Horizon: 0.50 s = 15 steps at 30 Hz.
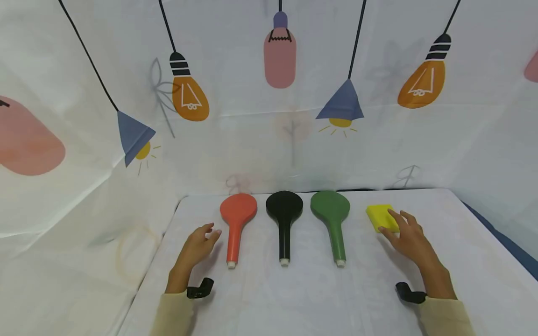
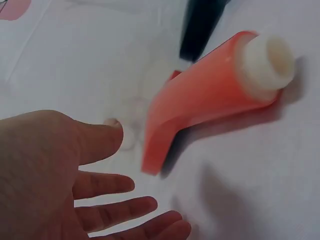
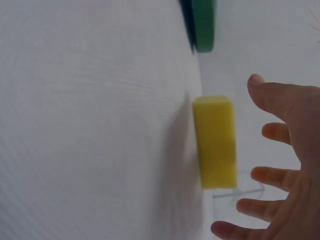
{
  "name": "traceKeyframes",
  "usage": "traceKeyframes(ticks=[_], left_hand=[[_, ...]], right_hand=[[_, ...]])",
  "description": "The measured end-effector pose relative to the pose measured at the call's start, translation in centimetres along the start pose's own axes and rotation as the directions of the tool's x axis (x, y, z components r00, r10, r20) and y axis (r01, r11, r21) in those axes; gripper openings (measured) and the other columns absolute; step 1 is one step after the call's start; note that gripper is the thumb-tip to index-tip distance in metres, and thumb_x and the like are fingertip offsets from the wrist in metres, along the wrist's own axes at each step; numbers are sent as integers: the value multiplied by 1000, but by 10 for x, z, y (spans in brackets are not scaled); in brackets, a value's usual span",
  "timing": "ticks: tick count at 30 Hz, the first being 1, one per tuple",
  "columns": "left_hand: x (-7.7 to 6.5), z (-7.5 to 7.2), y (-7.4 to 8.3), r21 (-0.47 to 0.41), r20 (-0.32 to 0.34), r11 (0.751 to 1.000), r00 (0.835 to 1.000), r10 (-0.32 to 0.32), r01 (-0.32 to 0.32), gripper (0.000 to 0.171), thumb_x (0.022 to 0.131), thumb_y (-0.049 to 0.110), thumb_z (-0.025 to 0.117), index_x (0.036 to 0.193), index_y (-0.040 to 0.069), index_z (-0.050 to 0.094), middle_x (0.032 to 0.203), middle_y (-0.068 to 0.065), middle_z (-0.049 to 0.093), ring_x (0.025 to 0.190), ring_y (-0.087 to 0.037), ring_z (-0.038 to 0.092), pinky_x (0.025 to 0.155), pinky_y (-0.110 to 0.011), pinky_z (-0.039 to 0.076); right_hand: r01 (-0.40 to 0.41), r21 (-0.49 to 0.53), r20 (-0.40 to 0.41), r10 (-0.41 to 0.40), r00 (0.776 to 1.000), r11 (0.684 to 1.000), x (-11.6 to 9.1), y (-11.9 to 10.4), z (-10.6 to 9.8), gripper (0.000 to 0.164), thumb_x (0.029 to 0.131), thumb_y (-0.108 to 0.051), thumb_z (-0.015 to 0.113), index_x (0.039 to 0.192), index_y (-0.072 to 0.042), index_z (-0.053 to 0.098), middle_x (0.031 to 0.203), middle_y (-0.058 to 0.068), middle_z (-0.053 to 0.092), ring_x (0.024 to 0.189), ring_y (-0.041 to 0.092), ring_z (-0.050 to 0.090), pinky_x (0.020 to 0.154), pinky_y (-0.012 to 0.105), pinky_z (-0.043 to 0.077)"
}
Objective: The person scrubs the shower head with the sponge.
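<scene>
The table (image 1: 269, 303) carries all items. Red paddle (image 1: 237, 224): just right of the left grip (image 1: 197, 246), which is released, fingers loose. Black paddle (image 1: 284, 221) and green paddle (image 1: 333, 221): between both grips. Paddles appear stiff, smooth, fairly light; hold by the handle, above the white end cap (image 1: 231, 264). Yellow block (image 1: 380, 217): at the thumb and fingertips of the right grip (image 1: 412, 240), which is released, fingers spread; contact cannot be confirmed. Block is probably light, possibly soft; pinch opposite sides. No brand, label or writing is legible.
</scene>
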<state>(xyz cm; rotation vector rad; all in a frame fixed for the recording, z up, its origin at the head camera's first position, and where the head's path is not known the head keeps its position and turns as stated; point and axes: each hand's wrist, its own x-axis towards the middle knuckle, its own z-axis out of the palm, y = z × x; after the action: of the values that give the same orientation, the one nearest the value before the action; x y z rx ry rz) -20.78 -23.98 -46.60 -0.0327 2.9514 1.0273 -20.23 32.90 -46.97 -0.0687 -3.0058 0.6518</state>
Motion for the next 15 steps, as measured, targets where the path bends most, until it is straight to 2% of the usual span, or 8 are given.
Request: traceKeyframes(ticks=[3,6,10,15], left_hand=[[3,9,3,-48,2,998,999,-37,37,59,102,38,54,143,-3,48,135,-24,59,114,-37,63,93,-51,53],[5,16,7,-142,14,985,995,-98,99,59,102,38,54,143,-3,48,134,-23,59,103,-31,68,86,-44,56],[6,23,13,-296,90,935,980,-179,198,63,102,38,53,148,-3,40,139,-25,53,95,-24,68,81,-36,58],[8,30,20,-374,144,886,961,-238,275,71,102,41,53,153,-2,29,146,-25,46,109,-29,64,89,-39,56]], right_hand=[[-31,5,-32,31,999,1000,3,0,9,77,97,-46,59,156,-8,27,151,41,19,128,67,28,91,81,35],[-47,14,-48,48,998,999,5,-1,12,76,97,-44,61,156,-9,28,152,41,17,129,67,27,90,82,35],[-52,18,-35,53,998,998,7,-1,14,76,97,-47,59,156,-10,29,153,40,15,131,66,25,91,82,34],[-55,18,-42,56,998,998,7,-1,15,74,97,-44,61,155,-10,30,153,40,14,132,66,24,92,82,34]])
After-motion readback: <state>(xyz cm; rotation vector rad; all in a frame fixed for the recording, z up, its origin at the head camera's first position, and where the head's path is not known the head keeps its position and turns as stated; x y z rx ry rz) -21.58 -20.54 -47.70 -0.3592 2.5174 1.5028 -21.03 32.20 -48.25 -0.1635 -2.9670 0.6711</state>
